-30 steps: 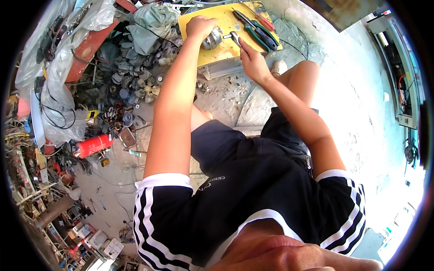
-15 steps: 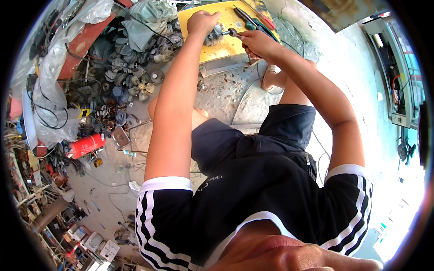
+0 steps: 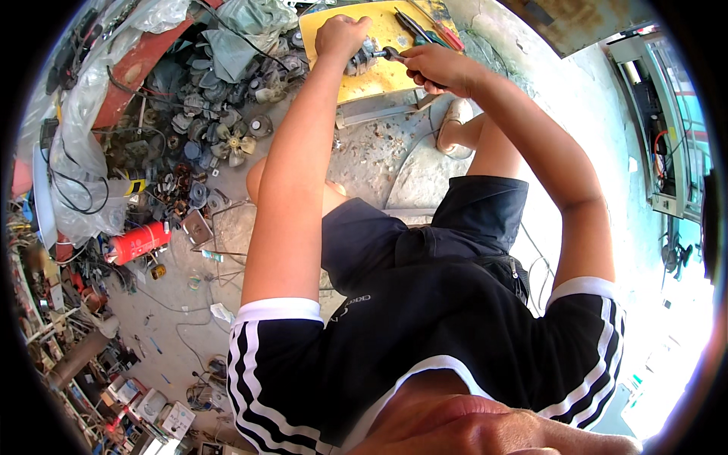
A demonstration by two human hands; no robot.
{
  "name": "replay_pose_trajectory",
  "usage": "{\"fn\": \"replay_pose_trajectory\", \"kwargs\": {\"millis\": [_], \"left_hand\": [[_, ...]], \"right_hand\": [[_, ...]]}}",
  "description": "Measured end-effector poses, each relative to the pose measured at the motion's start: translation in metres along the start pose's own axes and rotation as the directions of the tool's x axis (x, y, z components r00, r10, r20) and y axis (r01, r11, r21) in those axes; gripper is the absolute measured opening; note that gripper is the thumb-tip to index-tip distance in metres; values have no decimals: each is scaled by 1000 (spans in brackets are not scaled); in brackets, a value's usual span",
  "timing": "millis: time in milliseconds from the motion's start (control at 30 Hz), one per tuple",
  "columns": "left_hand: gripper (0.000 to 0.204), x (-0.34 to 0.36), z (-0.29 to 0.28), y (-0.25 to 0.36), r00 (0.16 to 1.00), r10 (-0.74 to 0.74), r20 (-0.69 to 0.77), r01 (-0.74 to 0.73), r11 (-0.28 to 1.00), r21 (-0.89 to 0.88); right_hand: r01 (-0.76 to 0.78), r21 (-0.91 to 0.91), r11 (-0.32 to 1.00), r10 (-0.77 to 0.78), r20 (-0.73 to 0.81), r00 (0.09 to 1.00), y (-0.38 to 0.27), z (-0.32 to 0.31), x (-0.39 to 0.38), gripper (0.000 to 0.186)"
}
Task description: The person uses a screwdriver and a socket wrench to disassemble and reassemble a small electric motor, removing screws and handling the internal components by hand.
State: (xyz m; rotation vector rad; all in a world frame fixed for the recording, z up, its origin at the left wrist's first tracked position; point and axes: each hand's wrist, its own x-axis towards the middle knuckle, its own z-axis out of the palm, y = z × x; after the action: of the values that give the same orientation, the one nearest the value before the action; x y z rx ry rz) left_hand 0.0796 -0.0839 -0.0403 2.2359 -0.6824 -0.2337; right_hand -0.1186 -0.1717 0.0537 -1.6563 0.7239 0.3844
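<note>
A small grey metal motor [image 3: 361,62] rests on a yellow board [image 3: 320,30] at the top of the view. My left hand [image 3: 341,36] is closed over its upper end and steadies it. From the right, my right hand [image 3: 441,67] is wrapped round the handle of a metal wrench [image 3: 392,54]. The round head of that wrench meets the rod sticking out of the motor's right side. Fingers hide most of the handle. Just beyond my right hand lie pliers with dark green handles [image 3: 413,29] and a red-handled screwdriver [image 3: 449,36].
Left of the board, several old motor parts and a pale fan blade [image 3: 236,144] are heaped on the floor. A red cylinder [image 3: 140,243], cables and scrap lie nearer on the left. A rusty metal panel [image 3: 565,23] overhangs at upper right, beside a metal-framed cabinet [image 3: 656,114].
My right hand has shifted slightly right and turned, its elbow moving a little outward. My left hand keeps its hold on the motor. The view has shifted slightly.
</note>
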Motion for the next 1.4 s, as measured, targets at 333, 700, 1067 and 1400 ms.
{"fn": "replay_pose_trajectory", "kwargs": {"millis": [333,700,1067,1400], "left_hand": [[49,-5,-7,9,998,-64,9,64,997,36],[42,-1,-4,-1,999,-31,10,31,999,-17],[43,0,1,8,997,-75,13,76,996,-39],[43,-7,-7,6,996,-84,21,85,996,-21]], "right_hand": [[-353,-275,894,417,229,879,-65,-34,86,13],[214,-917,335,-23,219,975,-74,6,14,22],[536,-468,703,-706,-551,446,108,89,52,48],[569,-164,806,-490,-725,485,119,86,61,47]]}}
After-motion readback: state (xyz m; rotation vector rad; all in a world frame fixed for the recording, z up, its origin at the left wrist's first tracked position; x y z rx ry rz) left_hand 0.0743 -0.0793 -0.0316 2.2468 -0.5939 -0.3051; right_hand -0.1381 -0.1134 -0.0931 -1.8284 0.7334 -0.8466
